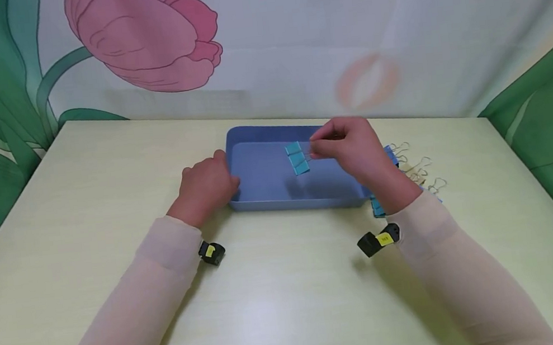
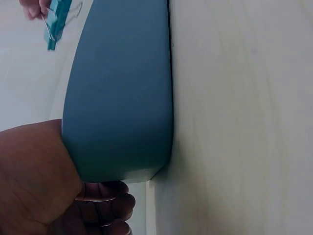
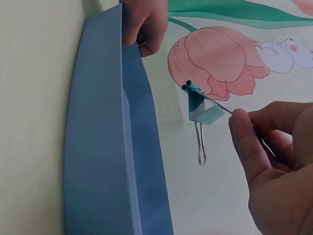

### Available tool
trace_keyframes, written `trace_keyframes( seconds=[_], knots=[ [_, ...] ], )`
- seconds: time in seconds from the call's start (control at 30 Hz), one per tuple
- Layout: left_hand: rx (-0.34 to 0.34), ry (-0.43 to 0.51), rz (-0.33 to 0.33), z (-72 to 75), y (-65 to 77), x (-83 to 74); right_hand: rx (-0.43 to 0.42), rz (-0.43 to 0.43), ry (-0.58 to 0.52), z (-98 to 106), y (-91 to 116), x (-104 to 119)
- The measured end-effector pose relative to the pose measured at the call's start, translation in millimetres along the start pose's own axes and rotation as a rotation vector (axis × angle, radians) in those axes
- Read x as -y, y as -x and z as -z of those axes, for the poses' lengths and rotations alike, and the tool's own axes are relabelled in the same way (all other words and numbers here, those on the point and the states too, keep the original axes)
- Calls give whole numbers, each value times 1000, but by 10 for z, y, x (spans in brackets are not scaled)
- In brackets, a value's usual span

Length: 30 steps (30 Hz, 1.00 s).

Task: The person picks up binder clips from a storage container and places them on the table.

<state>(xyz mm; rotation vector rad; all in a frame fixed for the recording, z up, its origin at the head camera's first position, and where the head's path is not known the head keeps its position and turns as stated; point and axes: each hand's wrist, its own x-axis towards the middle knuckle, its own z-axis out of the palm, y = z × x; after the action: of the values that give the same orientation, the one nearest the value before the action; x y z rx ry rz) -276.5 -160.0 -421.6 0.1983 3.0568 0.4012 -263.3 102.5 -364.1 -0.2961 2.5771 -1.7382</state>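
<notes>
My right hand (image 1: 354, 144) pinches a teal binder clip (image 1: 297, 158) by one wire handle, between thumb and fingertips. The clip hangs over the blue tray (image 1: 300, 204); its other wire handle points down in the right wrist view, where the clip body (image 3: 210, 113) shows side-on. My left hand (image 1: 207, 185) grips the tray's left end, its thumb over the rim. Its curled fingers (image 2: 110, 208) lie outside the end wall in the left wrist view. The tray's inside, as far as the head view shows it, holds nothing.
Right of the tray lies a group of binder clips, among them a blue one (image 1: 391, 155) and a teal one (image 1: 377, 207), partly hidden by my right hand and wrist. A printed flower curtain (image 1: 283, 42) hangs behind the table (image 1: 278, 285).
</notes>
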Motion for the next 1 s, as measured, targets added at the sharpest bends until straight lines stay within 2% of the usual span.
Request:
trace_keyframes(
  seconds=[0.33,0.77,1.0],
  knots=[
    [11,17,-5,-8,-21,13,-52,3,-40,206,261,-35],
    [30,4,-6,4,-31,-3,-128,-4,-42,623,580,-183],
    [58,6,5,13,-40,-17,-148,-28,-138,775,705,-283]
  ],
)
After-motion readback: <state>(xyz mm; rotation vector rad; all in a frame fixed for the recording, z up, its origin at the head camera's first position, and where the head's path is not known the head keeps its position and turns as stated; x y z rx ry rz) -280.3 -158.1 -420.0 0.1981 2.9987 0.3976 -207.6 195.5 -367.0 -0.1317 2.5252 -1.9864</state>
